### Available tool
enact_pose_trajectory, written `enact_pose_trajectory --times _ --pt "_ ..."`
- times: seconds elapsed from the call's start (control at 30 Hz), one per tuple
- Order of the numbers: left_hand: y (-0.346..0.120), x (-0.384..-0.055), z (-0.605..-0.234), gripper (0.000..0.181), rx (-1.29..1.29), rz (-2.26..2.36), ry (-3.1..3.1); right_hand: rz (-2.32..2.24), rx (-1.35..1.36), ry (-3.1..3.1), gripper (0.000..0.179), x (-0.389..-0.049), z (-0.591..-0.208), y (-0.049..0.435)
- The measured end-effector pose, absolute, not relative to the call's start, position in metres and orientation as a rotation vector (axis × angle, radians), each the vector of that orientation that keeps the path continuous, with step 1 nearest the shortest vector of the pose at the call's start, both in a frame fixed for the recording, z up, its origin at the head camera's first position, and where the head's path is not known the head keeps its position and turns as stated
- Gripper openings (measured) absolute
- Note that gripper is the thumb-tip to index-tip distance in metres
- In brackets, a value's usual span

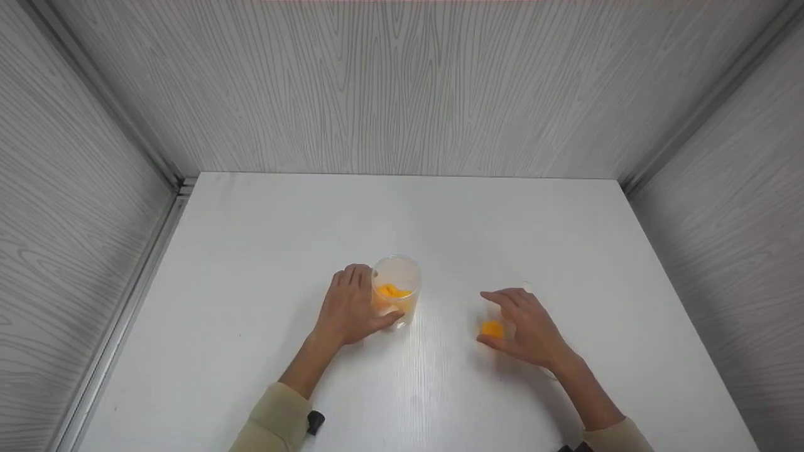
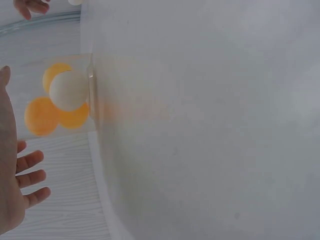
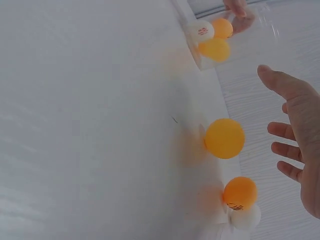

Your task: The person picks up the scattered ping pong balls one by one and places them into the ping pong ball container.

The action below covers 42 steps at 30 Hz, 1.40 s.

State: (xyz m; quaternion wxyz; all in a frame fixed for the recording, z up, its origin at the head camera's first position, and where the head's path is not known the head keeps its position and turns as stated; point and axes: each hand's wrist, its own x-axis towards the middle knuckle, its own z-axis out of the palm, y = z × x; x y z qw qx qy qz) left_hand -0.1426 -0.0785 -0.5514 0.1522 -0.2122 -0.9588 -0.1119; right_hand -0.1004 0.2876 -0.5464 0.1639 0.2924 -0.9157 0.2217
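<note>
A clear plastic cup (image 1: pixel 397 274) stands upright on the table, holding orange table tennis balls (image 2: pixel 42 116) and a white one (image 2: pixel 69 90). My left hand (image 1: pixel 352 307) is curved loosely along the cup's left side, its thumb across the front; in the left wrist view its fingers (image 2: pixel 31 178) look fairly straight and spread. Whether they press the cup is unclear. To the right, my right hand (image 1: pixel 524 326) hovers with thumb and fingers apart around a loose orange ball (image 3: pixel 224 138), and a gap shows between them.
Beyond that loose ball, the right wrist view shows another orange ball (image 3: pixel 240 193) and a white ball (image 3: pixel 245 216); the hand mostly hides them from the head camera. Grey wood-grain panels (image 1: pixel 402 88) enclose the white table (image 1: pixel 282 213) at the back and both sides.
</note>
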Motion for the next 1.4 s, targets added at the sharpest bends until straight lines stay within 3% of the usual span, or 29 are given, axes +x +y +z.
enact_pose_trajectory --times 0.57,1.4 --pt "-0.078 -0.142 -0.549 0.089 -0.593 -0.321 -2.767 0.419 0.648 -2.671 0.081 -0.081 -0.560 0.295" --pt "-0.077 -0.141 -0.548 0.089 -0.574 -0.353 -2.797 0.317 0.627 -2.671 0.068 -0.076 -0.578 0.294"
